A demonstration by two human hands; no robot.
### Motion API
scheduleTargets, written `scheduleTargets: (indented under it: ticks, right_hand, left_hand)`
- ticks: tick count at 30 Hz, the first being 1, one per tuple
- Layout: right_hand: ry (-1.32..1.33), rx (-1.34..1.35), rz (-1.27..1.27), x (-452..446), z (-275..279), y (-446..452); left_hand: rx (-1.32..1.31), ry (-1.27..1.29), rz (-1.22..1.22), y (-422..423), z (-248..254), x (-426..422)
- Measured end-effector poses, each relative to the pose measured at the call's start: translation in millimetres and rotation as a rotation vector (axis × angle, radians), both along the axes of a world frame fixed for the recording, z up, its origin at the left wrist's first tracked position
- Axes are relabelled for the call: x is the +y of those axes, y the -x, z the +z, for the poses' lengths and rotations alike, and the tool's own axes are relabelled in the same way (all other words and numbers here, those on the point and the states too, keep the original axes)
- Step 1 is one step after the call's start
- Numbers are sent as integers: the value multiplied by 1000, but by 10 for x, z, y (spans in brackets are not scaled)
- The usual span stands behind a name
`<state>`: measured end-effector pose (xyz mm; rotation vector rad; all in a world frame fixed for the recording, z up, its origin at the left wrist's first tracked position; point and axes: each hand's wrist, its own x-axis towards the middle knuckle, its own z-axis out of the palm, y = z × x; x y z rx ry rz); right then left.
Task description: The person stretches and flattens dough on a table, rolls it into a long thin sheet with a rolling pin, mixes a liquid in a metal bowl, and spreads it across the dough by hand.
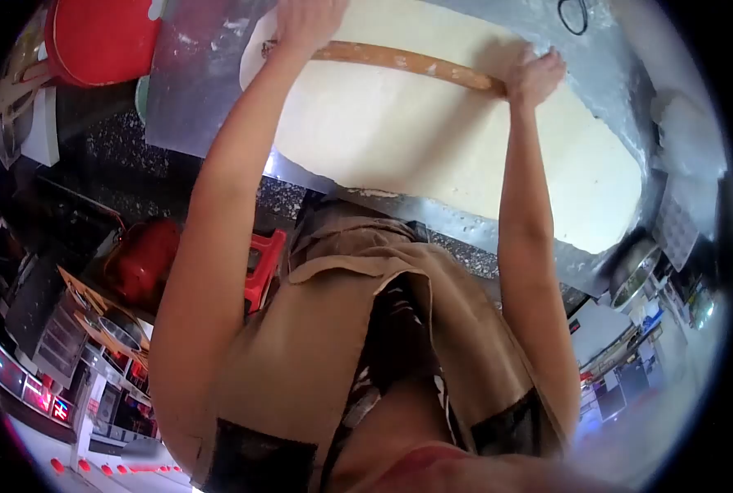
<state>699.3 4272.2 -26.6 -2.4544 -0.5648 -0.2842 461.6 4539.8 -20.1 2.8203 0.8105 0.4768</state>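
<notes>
A large sheet of pale rolled dough [432, 148] lies across the metal worktop. Over its upper part stretches a wooden rolling pin [407, 62], dusted with flour. My left hand [310, 23] is closed over the pin near its left end, and its fingertips are cut off by the top of the view. The pin's tip shows just left of that wrist. At the right end of the pin, my right hand [535, 76] has its fingers curled on it. Both forearms reach out over the near edge of the dough.
A red round container [103, 41] stands left of the floured metal worktop [190, 99]. A black loop [573, 15] lies at the upper right. Beyond the right edge are a metal bowl [633, 271] and an egg tray [677, 220]. A red stool [264, 267] stands below the worktop.
</notes>
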Motion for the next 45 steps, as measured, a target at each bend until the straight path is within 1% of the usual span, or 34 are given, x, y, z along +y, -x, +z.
scheduleTargets:
  ticks: [1, 2, 3, 4, 5, 6, 8, 10, 11, 12, 14, 15, 16, 19, 22, 23, 25, 27, 28, 29, 30, 31, 32, 33, 34, 35, 36, 37, 38, 39, 41, 42, 44, 45]
  right_hand:
    - [162, -80, 34, -55, -198, 52]
    - [321, -162, 63, -73, -357, 87]
    - [323, -150, 65, -174, -397, 215]
    - [383, -85, 194, -389, -314, 478]
    - [438, -24, 318, -617, -199, 747]
    - [437, 30, 344, -848, -180, 998]
    - [372, 91, 368, -1260, -166, 1524]
    - [341, 112, 381, -1559, -64, 1879]
    - [365, 114, 393, -1652, -35, 1957]
    - [236, 108, 395, -1622, 23, 1937]
    - [219, 63, 442, -1486, 144, 1760]
    - [320, 26, 522, -1371, 215, 1629]
    - [301, 38, 582, -1330, 204, 1545]
    - [293, -65, 681, -1528, 36, 1168]
    - [277, -172, 558, -1902, 371, 821]
    - [353, -166, 561, -2051, 474, 653]
    - [723, 173, 498, -2084, 710, 345]
    - [429, 172, 503, -2043, 178, -179]
    - [184, 161, 373, -1803, 216, -77]
    - [186, 162, 370, -1706, 124, 84]
    - [332, -140, 269, -1662, -20, 209]
    - [475, -437, 157, -1698, -139, 288]
    - [278, -138, 183, -1798, -166, 367]
    - [457, -56, 215, -2002, -100, 572]
    - [474, -48, 213, -2223, -88, 859]
    - [438, 53, 186, -2450, -64, 1139]
    - [452, 50, 198, -2691, -33, 1431]
    - [333, -8, 208, -2890, -64, 1670]
    - [336, 29, 233, -3024, 36, 1840]
    - [433, 138, 197, -3034, 202, 1877]
    - [486, 116, 208, -3043, 270, 1720]
    - [481, 93, 188, -3041, 290, 1595]
    - [480, 122, 328, -3094, 346, 1292]
    - [461, 78, 292, -3135, 387, 1106]
  left_hand:
    - [8, -4, 8, 56, -21, -93]
    - [-79, 3, 92, 155, 34, -246]
    - [-159, 20, 173, 283, 57, -422]
    - [47, -49, 115, 549, -5, -540]
    - [99, -76, 131, 801, -29, -710]
    - [138, -115, 142, 1025, -34, -869]
    - [237, 73, 109, 1586, -108, -1208]
    - [583, 45, 128, 1924, -105, -1426]
    - [509, -49, 62, 2061, -20, -1457]
    - [457, -38, 62, 2076, 56, -1395]
    - [406, -15, 26, 2111, 148, -1202]
    - [394, -7, -8, 2070, 157, -1108]
    - [440, 71, -5, 1919, 290, -1095]
    - [243, -54, -171, 1751, 360, -1063]
    - [162, -48, -261, 1274, 620, -1305]
    - [139, -47, -326, 1111, 659, -1358]
    - [202, 206, -413, 692, 516, -1282]
    - [-129, 483, -264, 124, 214, -1364]
    - [-129, 482, -268, -40, 50, -1525]
    - [-82, 240, -155, -139, -185, -1751]
    - [-44, -5, -41, -257, -317, -1862]
    - [-16, -7, -128, -192, -168, -1975]
    - [-10, -2, -106, -64, -119, -2068]
    - [11, 13, -87, 182, -106, -2230]
    - [156, 75, -129, 438, -79, -2448]
    - [278, 116, -168, 650, -55, -2635]
    - [257, -7, -197, 908, -20, -2831]
    - [251, 86, -238, 1151, 29, -2998]
    - [268, 126, -264, 1314, 57, -3053]
    - [280, 166, -289, 1351, 57, -3023]
    - [222, 201, -290, 1214, 125, -2842]
    - [183, 177, -364, 1079, 155, -2744]
    - [65, 149, -425, 726, 255, -2607]
    - [39, 134, -452, 511, 343, -2556]
